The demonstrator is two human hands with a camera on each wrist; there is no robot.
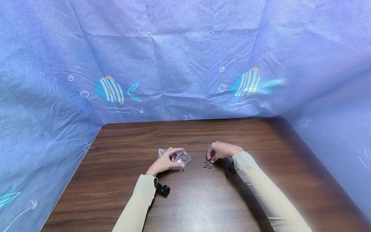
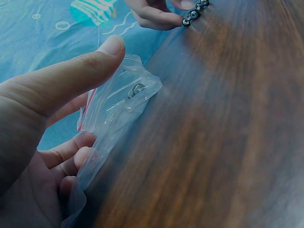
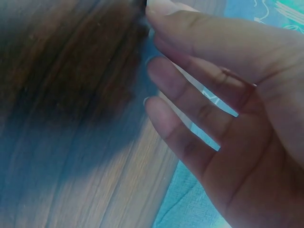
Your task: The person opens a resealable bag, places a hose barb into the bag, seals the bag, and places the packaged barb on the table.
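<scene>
Table edges (image 1: 174,122): far from zip bag (image 2: 116,114)
Left hand (image 1: 165,161): grips bag
Right hand (image 1: 221,150): touching metal parts (image 1: 207,165), pinch unclear

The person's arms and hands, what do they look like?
The left sleeve, long and pale cream, ends by a black wrist device; the matching right sleeve ends by another black piece. Left hand and right hand wear no gloves.

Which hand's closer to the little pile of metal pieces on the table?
Right. The right hand is at the pile of metal pieces, fingertips down beside it; the left hand is off to its left, holding the clear bag.
</scene>
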